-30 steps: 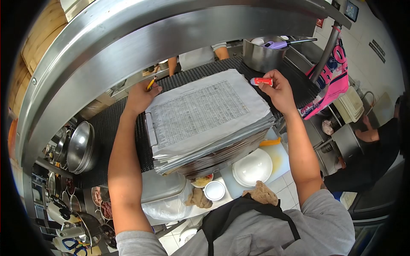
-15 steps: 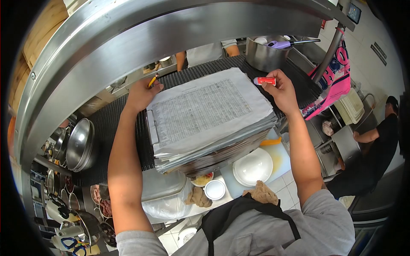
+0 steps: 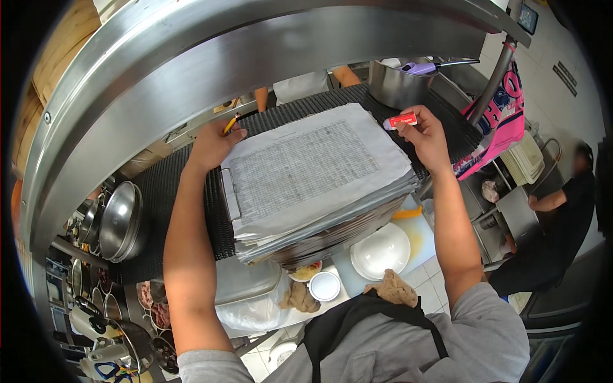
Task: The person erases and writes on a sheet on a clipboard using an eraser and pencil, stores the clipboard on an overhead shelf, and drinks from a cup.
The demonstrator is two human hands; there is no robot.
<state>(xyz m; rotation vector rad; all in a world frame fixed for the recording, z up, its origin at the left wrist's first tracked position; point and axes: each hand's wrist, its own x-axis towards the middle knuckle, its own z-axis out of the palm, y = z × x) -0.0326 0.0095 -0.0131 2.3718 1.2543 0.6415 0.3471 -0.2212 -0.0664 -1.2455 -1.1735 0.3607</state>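
In the head view, your left hand (image 3: 217,143) has its fingers closed around a yellow pencil (image 3: 231,122), by the far left corner of the printed sheet (image 3: 306,166). Your right hand (image 3: 424,137) pinches a red and white eraser (image 3: 401,120) between thumb and fingers, near the sheet's far right corner. The sheet lies on top of a tall paper stack (image 3: 325,223), between your arms. A metal clip (image 3: 230,194) sits at its left edge. A big pot (image 3: 401,86) stands beyond your right hand.

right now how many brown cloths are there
2: one cloth beside the small tub, another cloth between the white bowl and the black apron; more may be hidden.
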